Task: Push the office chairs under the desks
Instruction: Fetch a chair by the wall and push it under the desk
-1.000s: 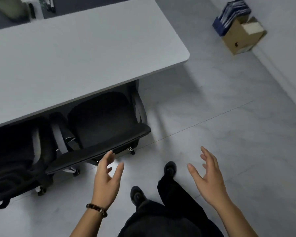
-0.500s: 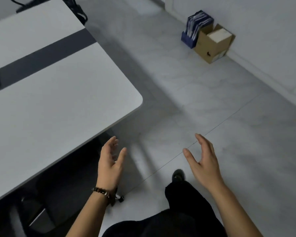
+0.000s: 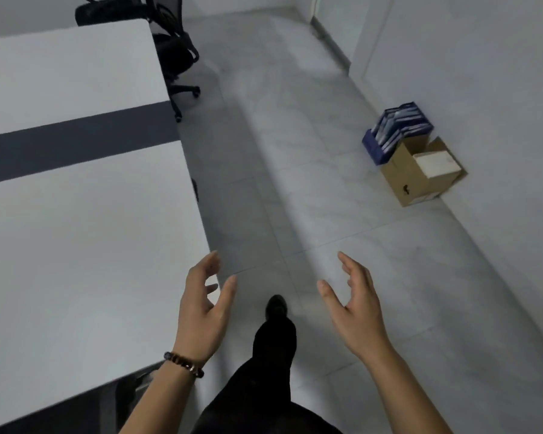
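A black mesh office chair (image 3: pixel 173 54) stands at the far end of the room, beside the corner of the far white desk (image 3: pixel 60 73), its wheeled base out on the floor. The near white desk (image 3: pixel 85 245) fills the left side. A dark edge of a chair (image 3: pixel 126 393) shows under its front edge. My left hand (image 3: pixel 203 308), with a beaded bracelet, hovers over the near desk's corner, fingers loosely spread and holding nothing. My right hand (image 3: pixel 356 305) hangs open over the floor, apart from everything.
A brown cardboard box (image 3: pixel 420 173) and a blue file holder (image 3: pixel 395 130) sit on the floor against the right wall. A grey tiled aisle (image 3: pixel 279 183) runs between the desks and the wall. My dark trouser leg and shoe (image 3: pixel 275 308) are below.
The view has swung up and along the aisle. The chairs pushed under the near desk have dropped almost out of sight and the far black chair has come into view. Both hands stay empty.
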